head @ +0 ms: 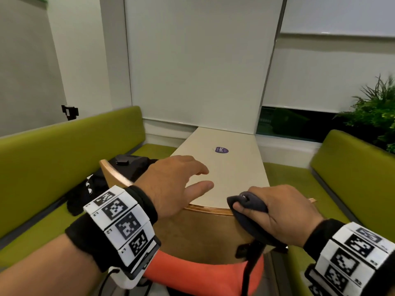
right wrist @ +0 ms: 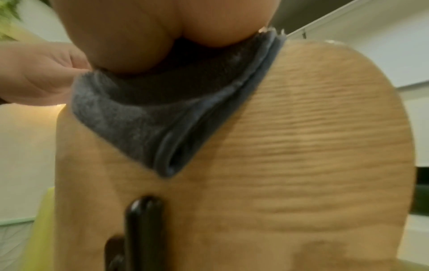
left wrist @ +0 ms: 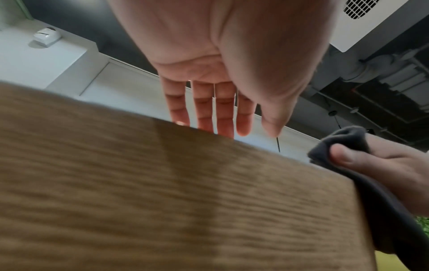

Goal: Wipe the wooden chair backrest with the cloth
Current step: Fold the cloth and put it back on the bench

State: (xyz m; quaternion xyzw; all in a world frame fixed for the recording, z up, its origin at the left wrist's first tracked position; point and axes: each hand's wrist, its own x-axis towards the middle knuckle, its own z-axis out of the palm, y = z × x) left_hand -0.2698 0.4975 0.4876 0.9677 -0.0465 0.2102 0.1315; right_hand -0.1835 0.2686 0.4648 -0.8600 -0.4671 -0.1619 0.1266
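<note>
A person's right hand (head: 275,212) bunches a dark grey cloth (head: 248,208) against the upper right corner of a curved wooden chair backrest (head: 205,233), its fingers (head: 239,208) curled round the fabric and pressing it onto the wood. The backrest stands directly before the person at about 6 o'clock in the head view, tucked against the pale desk (head: 230,167), with its long axis running from 9 to 3 o'clock along the top rim. From the cloth, nearly all the unwiped wood lies toward 9 o'clock, with some toward 6 o'clock down the panel; the right wrist view shows the cloth's folded corner (right wrist: 167,165) hanging down the wood grain above a black bracket (right wrist: 141,216).

The left hand (head: 171,186) hovers over the rim near its middle, fingers straight and loosely spread, holding nothing; in the left wrist view its fingertips (left wrist: 223,128) appear to reach just past the rim, contact unclear. The right hand is the one placed to wipe, and the likely stroke runs leftward along the rim, where the left hand may need to clear or steady the chair. Green benches (head: 64,150) flank the desk.
</note>
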